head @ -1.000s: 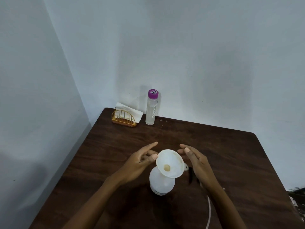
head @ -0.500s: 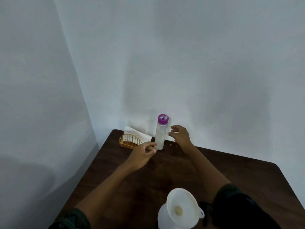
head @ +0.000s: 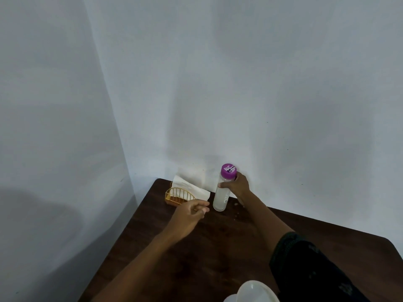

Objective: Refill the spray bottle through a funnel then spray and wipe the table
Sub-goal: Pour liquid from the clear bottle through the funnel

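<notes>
Our right hand (head: 236, 184) grips the purple-capped bottle (head: 221, 196) up high | left hand (head: 192, 211) beside it, loose, empty | looks smooth, maybe slippery: hold its middle

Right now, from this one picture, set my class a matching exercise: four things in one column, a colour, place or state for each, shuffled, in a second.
1 bottle cap
2 napkin holder
3 funnel
4 right hand

a at the view's bottom edge
b purple
c grips the clear bottle
d gold wire, at the table's far left corner

Pairs: 1-b, 2-d, 3-a, 4-c
</notes>
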